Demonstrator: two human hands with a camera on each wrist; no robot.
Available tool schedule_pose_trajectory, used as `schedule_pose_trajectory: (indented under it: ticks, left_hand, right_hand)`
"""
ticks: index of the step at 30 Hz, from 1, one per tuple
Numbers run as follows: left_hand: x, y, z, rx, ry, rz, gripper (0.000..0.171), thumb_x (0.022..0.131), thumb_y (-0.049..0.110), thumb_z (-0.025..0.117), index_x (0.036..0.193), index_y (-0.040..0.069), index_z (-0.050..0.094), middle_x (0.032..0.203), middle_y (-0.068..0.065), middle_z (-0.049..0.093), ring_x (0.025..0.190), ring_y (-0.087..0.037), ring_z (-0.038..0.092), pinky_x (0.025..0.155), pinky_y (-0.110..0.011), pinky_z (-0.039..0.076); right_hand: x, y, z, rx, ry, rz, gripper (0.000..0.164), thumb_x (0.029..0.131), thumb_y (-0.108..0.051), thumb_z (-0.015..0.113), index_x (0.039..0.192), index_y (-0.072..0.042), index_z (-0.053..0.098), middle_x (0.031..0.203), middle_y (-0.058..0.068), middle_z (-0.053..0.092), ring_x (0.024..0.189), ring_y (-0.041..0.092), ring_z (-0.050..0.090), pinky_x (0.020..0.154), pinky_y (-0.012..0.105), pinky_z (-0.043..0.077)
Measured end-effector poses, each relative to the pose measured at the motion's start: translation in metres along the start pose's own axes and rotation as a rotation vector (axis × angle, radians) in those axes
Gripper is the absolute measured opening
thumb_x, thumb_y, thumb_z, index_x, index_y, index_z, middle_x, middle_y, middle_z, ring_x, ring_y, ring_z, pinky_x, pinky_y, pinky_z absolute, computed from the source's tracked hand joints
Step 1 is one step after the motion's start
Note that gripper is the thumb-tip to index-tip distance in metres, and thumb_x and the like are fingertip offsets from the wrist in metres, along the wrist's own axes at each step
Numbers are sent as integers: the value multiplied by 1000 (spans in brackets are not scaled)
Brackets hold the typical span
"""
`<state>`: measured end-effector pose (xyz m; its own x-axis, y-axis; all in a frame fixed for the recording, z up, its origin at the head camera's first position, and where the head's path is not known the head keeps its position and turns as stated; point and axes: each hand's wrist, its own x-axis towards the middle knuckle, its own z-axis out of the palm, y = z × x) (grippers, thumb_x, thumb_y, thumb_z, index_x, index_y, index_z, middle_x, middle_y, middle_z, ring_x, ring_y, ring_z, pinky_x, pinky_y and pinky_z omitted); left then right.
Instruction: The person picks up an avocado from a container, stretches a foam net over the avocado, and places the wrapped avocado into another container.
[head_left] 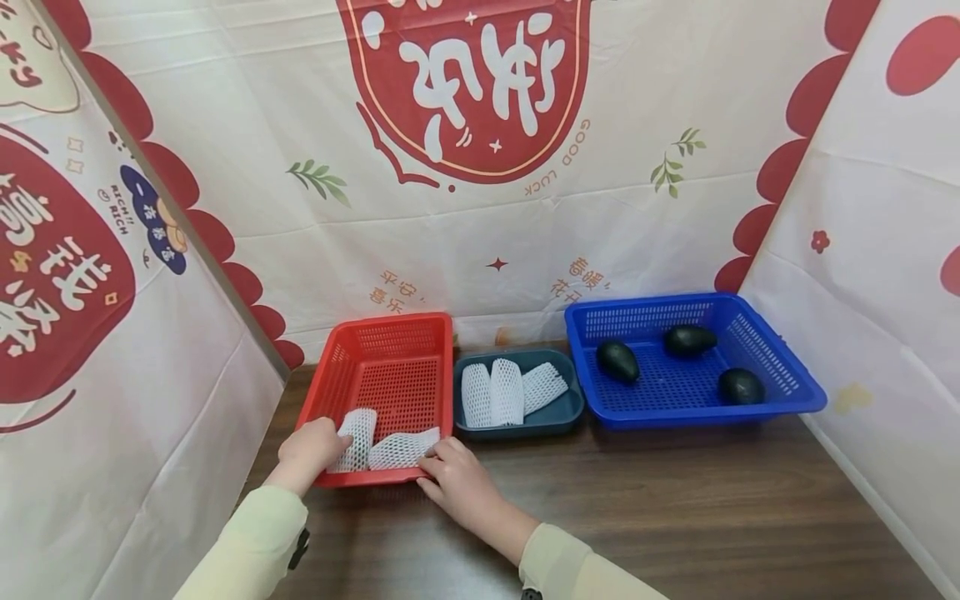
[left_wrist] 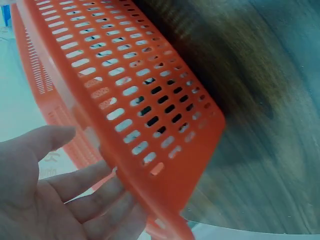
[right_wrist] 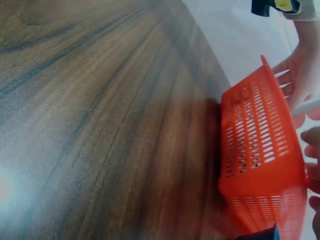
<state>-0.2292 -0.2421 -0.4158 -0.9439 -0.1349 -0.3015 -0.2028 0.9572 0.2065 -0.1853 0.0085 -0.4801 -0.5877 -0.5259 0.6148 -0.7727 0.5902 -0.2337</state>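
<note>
A red plastic basket [head_left: 397, 375] stands on the left, with two white foam net sleeves [head_left: 402, 449] at its near end. Both sleeves bulge with a greenish tint, though their contents are not plain. My left hand [head_left: 309, 452] grips the basket's front left corner; in the left wrist view its fingers [left_wrist: 95, 200] bend over the rim and the thumb stands apart. At the front right corner my right hand [head_left: 463, 483] holds the rim. Its fingertips [right_wrist: 314, 175] show at the right edge of the right wrist view, partly cut off.
Beside the red basket sits a dark teal tray [head_left: 517, 427] with several flat white foam net sleeves [head_left: 507, 392]. A blue basket [head_left: 697, 412] on the right holds three dark avocados [head_left: 618, 361]. Printed cloth walls [head_left: 480, 225] enclose the brown wooden table [head_left: 675, 500].
</note>
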Motion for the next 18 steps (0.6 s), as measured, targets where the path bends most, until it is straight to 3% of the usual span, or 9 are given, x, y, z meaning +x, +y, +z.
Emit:
schedule_pose_trajectory:
  ticks: [4,8,12,18]
  left_hand:
    - [-3,6,-4,-10,36,18,29,92,32,63,90,3,64,71,-9,55,67,-23,53,56,-41,43]
    - [-8,19,-4,-39,108,48,35,92,33,61,105,1,68,86,-13,66,77,-27,60,64,-49,51]
    - [-15,32,4,-95,228,85,41,92,33,60,118,3,68,107,-16,69,91,-32,65,72,-53,53]
    - [-30,57,23,-144,406,224,35,91,28,61,118,6,69,110,-12,69,97,-30,65,74,-50,54]
  right_hand:
    - [7,6,-17,11,-21,-14,20,83,-21,77,99,-9,75,97,2,65,96,18,58,88,33,48]
    - [9,20,-39,-35,-59,-10,27,85,-26,75,107,-10,74,105,2,67,103,20,58,96,38,45]
    - [2,41,-59,-88,-92,5,34,87,-31,72,115,-12,72,114,4,66,111,23,56,102,43,40]
    - [-16,72,-84,-151,-106,48,39,86,-33,73,119,-13,69,118,7,65,117,30,54,104,52,37]
